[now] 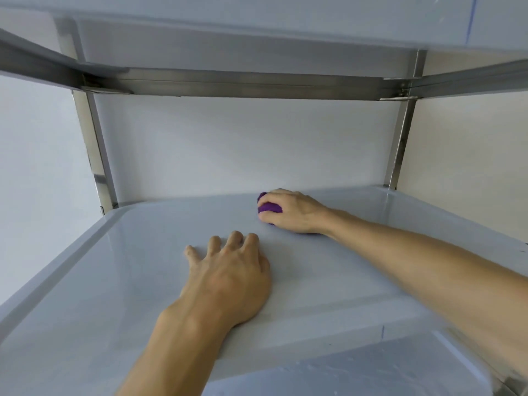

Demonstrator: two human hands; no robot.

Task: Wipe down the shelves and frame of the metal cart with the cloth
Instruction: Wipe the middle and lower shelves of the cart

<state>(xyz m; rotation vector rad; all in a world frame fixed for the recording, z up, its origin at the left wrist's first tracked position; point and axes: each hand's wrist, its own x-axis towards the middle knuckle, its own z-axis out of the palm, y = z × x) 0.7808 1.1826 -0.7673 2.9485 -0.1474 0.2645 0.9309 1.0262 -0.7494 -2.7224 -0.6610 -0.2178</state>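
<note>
Cloth: we see a purple cloth (267,207) bunched under the right hand (294,210), far back on the shelf surface, at about 1 o'clock from the middle of the view. Only small parts of it show, between the fingers and at the fingertips.
Right hand: its fingers are curled over the cloth and grip it, pressing it down on the shelf. The forearm comes in from 4 o'clock, low over the surface.
Cloth and hand: the cloth lies below the palm and sticks out a little toward 10 o'clock, past the fingertips.
Left hand: the left hand (228,277) rests on the shelf at 6 o'clock from the cloth, well apart from it. Its fingers are spread and slightly bent, with the tips touching the surface; it holds nothing.
Shelf: the grey shelf (128,281) has a raised rim on the left side, on the back and on the right side. The cloth is just before the back rim.
Open room: bare surface goes from the cloth toward 9 o'clock until the left rim, and toward 3 o'clock until the right rim (400,204).
Frame: two metal posts stand at the back corners, the left post (98,155) at 10 o'clock and the right post (400,147) at 2 o'clock. A metal crossbar (257,84) joins them at 12 o'clock, below the upper shelf (257,21).
Wall: a pale wall (243,144) is behind the cart.
</note>
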